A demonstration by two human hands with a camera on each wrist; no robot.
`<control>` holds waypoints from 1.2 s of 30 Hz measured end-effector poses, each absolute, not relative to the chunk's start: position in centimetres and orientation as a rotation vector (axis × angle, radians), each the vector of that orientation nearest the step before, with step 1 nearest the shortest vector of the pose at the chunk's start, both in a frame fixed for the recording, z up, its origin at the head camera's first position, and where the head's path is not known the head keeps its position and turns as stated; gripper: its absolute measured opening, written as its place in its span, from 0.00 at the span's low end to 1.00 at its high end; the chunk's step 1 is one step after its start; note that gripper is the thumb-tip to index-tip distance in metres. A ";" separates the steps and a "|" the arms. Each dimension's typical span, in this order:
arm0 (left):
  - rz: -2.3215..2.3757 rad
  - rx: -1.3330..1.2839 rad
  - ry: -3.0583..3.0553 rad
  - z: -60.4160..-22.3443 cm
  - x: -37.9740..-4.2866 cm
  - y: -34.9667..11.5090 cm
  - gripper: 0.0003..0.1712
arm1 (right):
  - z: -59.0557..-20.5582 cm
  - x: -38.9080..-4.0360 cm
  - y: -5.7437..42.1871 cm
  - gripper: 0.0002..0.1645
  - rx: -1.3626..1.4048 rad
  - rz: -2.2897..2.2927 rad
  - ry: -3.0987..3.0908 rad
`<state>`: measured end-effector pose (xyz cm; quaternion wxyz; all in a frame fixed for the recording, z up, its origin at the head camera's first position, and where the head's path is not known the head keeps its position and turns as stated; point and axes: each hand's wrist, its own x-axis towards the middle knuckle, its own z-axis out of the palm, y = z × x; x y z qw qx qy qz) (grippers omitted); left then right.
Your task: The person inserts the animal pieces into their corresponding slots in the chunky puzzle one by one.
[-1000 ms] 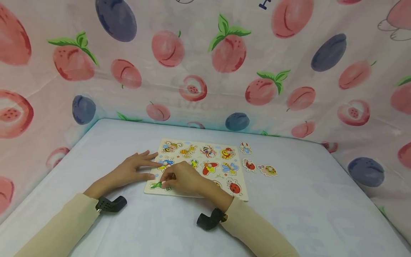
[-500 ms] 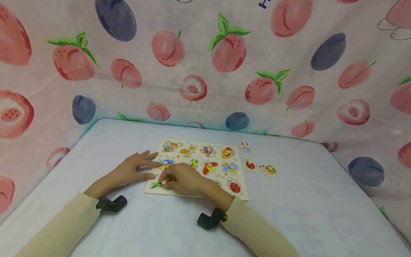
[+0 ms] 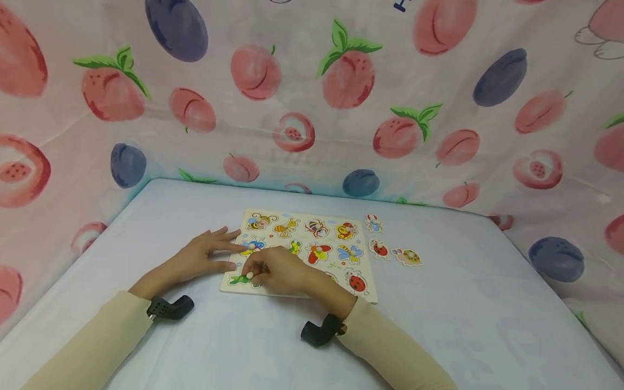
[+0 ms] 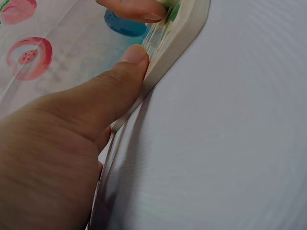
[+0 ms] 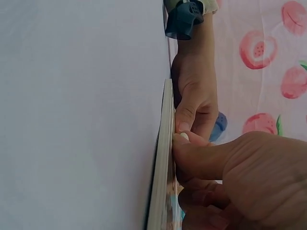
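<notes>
A wooden peg puzzle board [image 3: 302, 260] with insect pictures lies on the white-covered table. My left hand [image 3: 200, 257] rests at its left edge, fingers spread and fairly straight; the thumb [image 4: 129, 62] touches the edge in the left wrist view. Over the near-left corner, my right hand [image 3: 283, 271] pinches the pale knob [image 5: 184, 136] of a green insect puzzle piece [image 3: 239, 279] between thumb and index finger. The green piece lies at its spot on the board, partly covered by the hand, which also hides some neighbouring pieces.
Right of the board lie three loose pieces: a blue beetle [image 3: 374, 222], a ladybird [image 3: 378, 249] and a snail-like piece [image 3: 407, 257]. Behind the table [image 3: 463, 325] hangs a fruit-print cloth [image 3: 317, 146].
The right fingers have shifted slightly at the green piece, and its pale knob shows more clearly now. The left hand and the board stay in place.
</notes>
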<state>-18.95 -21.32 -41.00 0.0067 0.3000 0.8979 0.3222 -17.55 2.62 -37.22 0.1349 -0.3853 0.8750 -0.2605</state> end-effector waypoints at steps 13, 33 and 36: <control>0.996 0.956 2.807 -40.9 -19.3 -20.9 0.25 | -34.9 -19.0 5.4 0.14 -1.092 -0.877 2.584; 1.005 0.915 2.808 -41.1 -19.0 -21.1 0.26 | -33.3 -22.4 13.5 0.08 -0.873 -1.182 2.880; 1.009 0.906 2.809 -41.3 -19.0 -21.3 0.26 | -33.3 -23.2 14.7 0.09 -0.839 -1.211 2.911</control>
